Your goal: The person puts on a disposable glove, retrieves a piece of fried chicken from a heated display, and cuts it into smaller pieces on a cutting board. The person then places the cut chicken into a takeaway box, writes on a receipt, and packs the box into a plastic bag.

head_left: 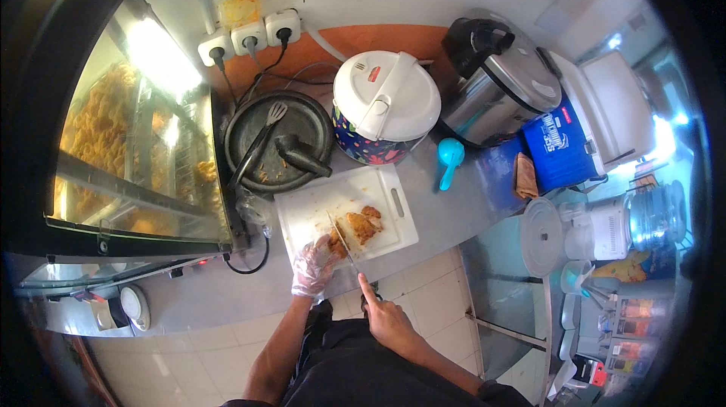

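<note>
A white plastic cutting board (306, 208) lies at a slant near the counter's front edge. My left hand (313, 267), in a clear plastic glove, presses a piece of fried chicken (338, 244) on the board. My bare right hand (385, 313) holds a knife (343, 240) by its handle, forefinger stretched along it. The blade rests at the held piece, its tip pointing away from me. Just right of the blade lies a larger piece of fried chicken (361, 228), with a small piece (371, 212) beyond it. Crumbs are scattered over the board.
Behind the board stand a stone mortar (235, 140) with a pestle (300, 157) and black tongs (255, 146), a white-lidded rice cooker (387, 101) and a steel appliance (488, 101). A turquoise scoop (450, 160) lies right; a blue cooler (561, 146) stands beyond. A lit display case (136, 140) borders the left.
</note>
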`<state>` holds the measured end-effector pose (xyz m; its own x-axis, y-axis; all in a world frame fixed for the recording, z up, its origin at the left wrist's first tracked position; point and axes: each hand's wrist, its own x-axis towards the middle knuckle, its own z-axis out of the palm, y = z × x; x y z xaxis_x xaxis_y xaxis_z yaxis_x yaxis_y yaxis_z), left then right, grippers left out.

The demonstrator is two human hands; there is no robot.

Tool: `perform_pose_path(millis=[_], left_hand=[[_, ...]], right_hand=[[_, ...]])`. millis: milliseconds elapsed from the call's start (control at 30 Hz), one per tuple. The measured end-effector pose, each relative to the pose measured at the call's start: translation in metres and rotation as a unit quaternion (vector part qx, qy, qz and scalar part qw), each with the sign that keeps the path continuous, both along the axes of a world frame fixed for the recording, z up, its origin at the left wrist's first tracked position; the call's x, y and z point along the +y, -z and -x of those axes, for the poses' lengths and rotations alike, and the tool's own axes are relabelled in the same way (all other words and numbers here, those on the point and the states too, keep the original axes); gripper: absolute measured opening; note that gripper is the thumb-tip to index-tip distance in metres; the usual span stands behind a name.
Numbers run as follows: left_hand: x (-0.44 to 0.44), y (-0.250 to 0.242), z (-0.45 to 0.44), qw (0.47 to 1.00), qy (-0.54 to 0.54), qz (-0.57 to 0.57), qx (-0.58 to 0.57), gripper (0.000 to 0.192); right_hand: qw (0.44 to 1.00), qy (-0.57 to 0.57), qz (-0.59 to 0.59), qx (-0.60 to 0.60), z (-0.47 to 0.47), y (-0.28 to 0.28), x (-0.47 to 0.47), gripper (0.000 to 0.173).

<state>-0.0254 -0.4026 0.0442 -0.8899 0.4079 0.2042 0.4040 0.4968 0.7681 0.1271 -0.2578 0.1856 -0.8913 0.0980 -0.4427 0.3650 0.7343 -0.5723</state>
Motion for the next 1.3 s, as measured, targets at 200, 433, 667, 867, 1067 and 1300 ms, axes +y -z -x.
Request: perform_pose_path(millis=[200,433,667,867,1067,1300], left_hand=[[0.001,0.009,0.002,0.999,0.015,-0.018,0.038,0.051],[0.001,0.010,0.002,0.999,0.016,-0.008,0.027,0.049],[0.002,0.010,0.003,1.000,0.023,0.005,-0.008,0.049],[0.003,0.007,0.003,0.998,0.013,-0.008,-0.062,0.047],[0.003,0.005,0.007,0.999,0.026,-0.019,-0.012,0.046],[0.001,0.005,0.008,0.999,0.036,0.002,-0.004,0.048]], right_hand=[[1.000,-0.004,-0.001,0.011,0.002,-0.006,0.003,0.078],[0.999,0.001,0.036,0.020,0.005,-0.013,0.010,0.080],[1.000,-0.017,0.010,0.004,0.003,-0.008,0.007,0.084],[1.000,-0.016,-0.007,0.017,0.021,-0.010,0.008,0.084],[0.999,-0.030,0.039,-0.014,0.017,0.009,0.015,0.082],[0.998,0.013,0.039,0.057,0.018,0.060,-0.005,0.085]])
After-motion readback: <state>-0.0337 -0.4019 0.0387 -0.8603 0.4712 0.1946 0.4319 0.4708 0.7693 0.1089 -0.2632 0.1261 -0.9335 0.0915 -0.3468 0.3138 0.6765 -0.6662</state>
